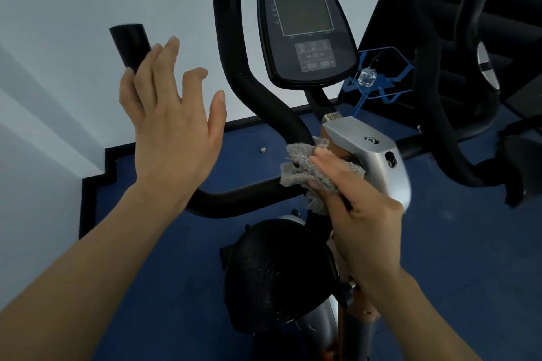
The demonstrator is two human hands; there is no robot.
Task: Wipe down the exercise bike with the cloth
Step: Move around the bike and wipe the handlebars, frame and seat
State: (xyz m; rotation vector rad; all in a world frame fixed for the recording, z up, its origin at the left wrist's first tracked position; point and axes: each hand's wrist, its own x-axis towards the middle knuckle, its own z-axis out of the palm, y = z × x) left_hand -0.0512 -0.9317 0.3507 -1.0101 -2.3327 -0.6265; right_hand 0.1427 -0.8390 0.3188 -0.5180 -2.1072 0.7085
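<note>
Beside the console (305, 29), right hand (363, 208) grasps cloth (311, 173); left hand (173, 123) splayed at handlebar (130, 47)

Exercise bike (366, 155): one, with one console (305, 29) carrying one display screen (303, 13)
Handlebar ends in view on that bike: one (129, 44)
Saddle (278, 275): one, black
Adjustment knob (347, 291): one
Cloth (305, 173): one, grey
Hands: two, left hand (173, 126) and right hand (360, 208)
Blue wire holder (378, 76): one, containing one clear object (366, 77)
Small metal item (263, 150) on the floor: one
Further machines at the right edge: count could not be told
</note>
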